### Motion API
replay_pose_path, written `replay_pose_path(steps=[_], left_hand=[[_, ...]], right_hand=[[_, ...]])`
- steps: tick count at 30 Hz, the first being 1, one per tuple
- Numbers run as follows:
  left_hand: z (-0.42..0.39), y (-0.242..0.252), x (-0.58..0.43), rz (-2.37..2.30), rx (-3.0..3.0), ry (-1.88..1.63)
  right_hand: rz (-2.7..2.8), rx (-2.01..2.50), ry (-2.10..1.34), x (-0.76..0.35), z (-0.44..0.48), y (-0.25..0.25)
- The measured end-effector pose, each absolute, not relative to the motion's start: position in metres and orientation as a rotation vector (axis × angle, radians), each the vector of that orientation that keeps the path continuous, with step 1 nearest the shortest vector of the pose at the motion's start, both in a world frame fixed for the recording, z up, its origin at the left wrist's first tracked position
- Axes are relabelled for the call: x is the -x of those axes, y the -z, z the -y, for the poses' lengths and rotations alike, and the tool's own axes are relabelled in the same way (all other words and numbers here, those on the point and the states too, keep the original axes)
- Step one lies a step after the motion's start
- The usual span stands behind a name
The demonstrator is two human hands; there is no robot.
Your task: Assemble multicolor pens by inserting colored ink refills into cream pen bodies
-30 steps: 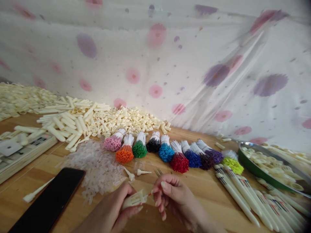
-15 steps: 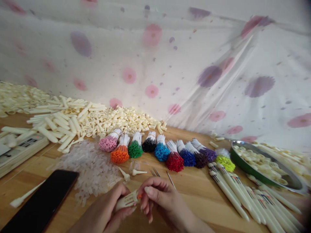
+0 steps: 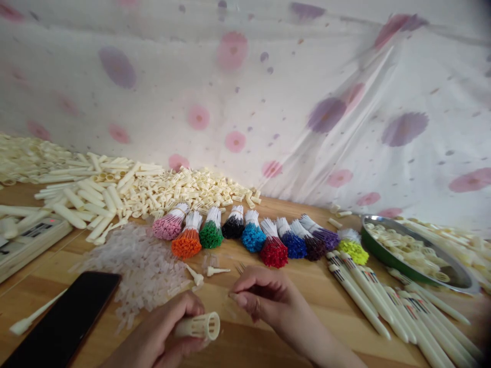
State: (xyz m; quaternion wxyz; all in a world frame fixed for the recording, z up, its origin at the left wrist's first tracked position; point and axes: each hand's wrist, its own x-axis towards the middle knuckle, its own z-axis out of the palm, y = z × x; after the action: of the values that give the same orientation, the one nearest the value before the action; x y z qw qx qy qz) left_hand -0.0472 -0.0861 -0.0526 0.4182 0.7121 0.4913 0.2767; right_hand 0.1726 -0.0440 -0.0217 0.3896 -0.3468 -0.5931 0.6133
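Observation:
In my left hand (image 3: pixel 169 327), closed at the bottom centre, lies a cream slotted pen barrel piece (image 3: pixel 195 326). Its round open end faces right, toward my other hand, and shows a hollow inside. My right hand (image 3: pixel 268 299) is beyond and to the right of that end, apart from it, with thumb and index finger pinched together. Whatever the pinch holds, if anything, is too small to make out. Thin metal rods (image 3: pixel 241 267) lie on the table just behind the right fingers, partly hidden. Two small cream tipped parts (image 3: pixel 218 271) rest left of them.
Bundles of coloured pen refills (image 3: pixel 274 245) form a row across the table. Clear plastic bits (image 3: pixel 141 271) and a phone (image 3: pixel 65 317) lie left, cream parts (image 3: pixel 192 189) behind. Assembled multicolour pens (image 3: pixel 360 301) and a green-sided metal tray (image 3: pixel 368 245) are at right.
My right hand has drawn away from the barrel piece, up and slightly right. The orange bit at the barrel's open end no longer shows. The barrel's opening has turned more toward the camera.

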Motion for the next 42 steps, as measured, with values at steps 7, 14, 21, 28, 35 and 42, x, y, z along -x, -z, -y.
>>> replay_pose_path(steps=[7,14,21,28,35,42], left_hand=[[0.084,0.061,0.052,-1.263,-1.7,-0.814],[0.077,0.059,0.06,-1.285,-1.787,-0.935],[0.071,0.066,0.071,-1.156,-1.916,-1.01],[0.065,0.067,0.074,-1.132,-1.911,-1.046],[0.065,0.063,0.067,-1.135,-1.837,-1.128],[0.066,0.064,0.064,-1.141,-1.887,-1.12]], right_hand=[[2.299,1.426,-0.62,-0.207,0.031,-0.003],[2.579,2.032,-0.286,-0.218,0.018,0.013],[2.57,1.88,-0.203,-0.191,0.022,0.039],[2.517,1.782,-0.258,-0.182,0.025,0.028],[2.238,0.785,-0.214,-0.167,0.066,0.016],[2.037,0.8,-0.08,-0.147,0.07,0.049]])
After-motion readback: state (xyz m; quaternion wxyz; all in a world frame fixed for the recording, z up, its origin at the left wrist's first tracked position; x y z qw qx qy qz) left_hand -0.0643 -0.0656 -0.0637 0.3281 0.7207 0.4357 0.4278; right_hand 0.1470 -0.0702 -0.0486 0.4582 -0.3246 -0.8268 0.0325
